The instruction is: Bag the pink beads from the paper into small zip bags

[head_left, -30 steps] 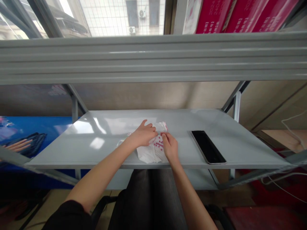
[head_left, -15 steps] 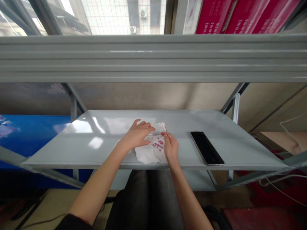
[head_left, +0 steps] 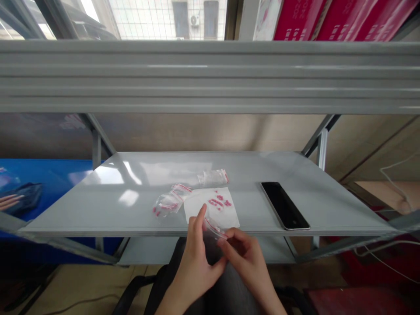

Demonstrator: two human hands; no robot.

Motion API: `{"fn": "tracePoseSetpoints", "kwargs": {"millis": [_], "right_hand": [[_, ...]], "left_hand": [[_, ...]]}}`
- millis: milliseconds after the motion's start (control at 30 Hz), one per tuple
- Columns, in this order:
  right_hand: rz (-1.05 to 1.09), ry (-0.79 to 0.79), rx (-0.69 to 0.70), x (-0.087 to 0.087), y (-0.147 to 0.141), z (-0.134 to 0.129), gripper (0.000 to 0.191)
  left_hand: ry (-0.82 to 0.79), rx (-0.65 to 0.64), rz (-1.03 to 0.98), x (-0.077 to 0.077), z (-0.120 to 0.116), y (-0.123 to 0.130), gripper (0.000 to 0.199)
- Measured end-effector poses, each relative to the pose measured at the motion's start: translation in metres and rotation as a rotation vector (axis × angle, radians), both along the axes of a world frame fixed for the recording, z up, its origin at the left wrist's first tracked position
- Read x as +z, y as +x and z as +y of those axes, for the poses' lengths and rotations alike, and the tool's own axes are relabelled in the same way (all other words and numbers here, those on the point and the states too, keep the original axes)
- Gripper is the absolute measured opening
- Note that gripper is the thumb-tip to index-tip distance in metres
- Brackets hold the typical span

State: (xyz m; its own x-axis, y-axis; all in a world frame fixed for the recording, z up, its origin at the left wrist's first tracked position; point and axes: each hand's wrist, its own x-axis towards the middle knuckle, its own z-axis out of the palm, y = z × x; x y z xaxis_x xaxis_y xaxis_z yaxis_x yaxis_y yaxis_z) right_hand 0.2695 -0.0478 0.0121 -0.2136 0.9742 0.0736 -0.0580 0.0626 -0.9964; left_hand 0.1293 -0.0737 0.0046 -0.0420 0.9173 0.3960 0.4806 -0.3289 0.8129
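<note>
A small clear zip bag (head_left: 215,228) with a red strip along its mouth is held up just in front of the shelf's edge. My right hand (head_left: 247,258) pinches the bag's right end between thumb and fingertips. At the other end, my left hand (head_left: 195,258) has its fingers stretched upward against the bag and its thumb spread away. Behind them lies a white paper sheet (head_left: 195,202) bearing several small pink beads (head_left: 215,203). More zip bags (head_left: 172,199), some with pink beads in them, are heaped left of the sheet. Flat clear bags (head_left: 215,176) lie behind it.
A black phone (head_left: 284,205) rests on the grey shelf board (head_left: 252,168), right of the sheet. A thick grey beam (head_left: 210,78) crosses above, with red boxes (head_left: 341,22) over it. Another person's hand (head_left: 9,201) shows by the blue surface (head_left: 65,170) at far left.
Both hands have come back toward me from above the sheet, bringing the zip bag past the shelf's edge. The sheet and the heaped bags are now uncovered. Another person's hand has appeared at left.
</note>
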Motion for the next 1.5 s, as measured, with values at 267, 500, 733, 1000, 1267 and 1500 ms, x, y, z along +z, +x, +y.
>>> {"fn": "tracePoseSetpoints", "kwargs": {"millis": [267,500,733,1000,1267,1500], "right_hand": [[-0.021,0.045,0.074,-0.002,0.018,-0.009,0.026],[-0.013,0.084,0.099,-0.003,0.024,-0.013,0.024],[0.026,0.126,0.162,-0.002,0.017,-0.016,0.027],[-0.061,0.246,0.262,0.01,0.032,-0.013,0.017],[-0.282,0.347,0.298,0.023,0.029,-0.017,0.021],[-0.495,0.439,0.338,0.02,0.014,-0.021,0.024]], "left_hand": [[-0.258,-0.008,-0.436,-0.001,-0.022,-0.015,0.026],[-0.191,-0.118,-0.321,0.007,-0.024,-0.025,0.031],[-0.131,-0.056,-0.443,-0.004,-0.027,-0.018,0.036],[0.108,-0.123,-0.026,0.031,-0.025,-0.031,0.027],[0.314,-0.147,0.529,0.046,-0.032,-0.025,0.022],[0.333,-0.12,0.588,0.039,-0.036,-0.018,0.023]]}}
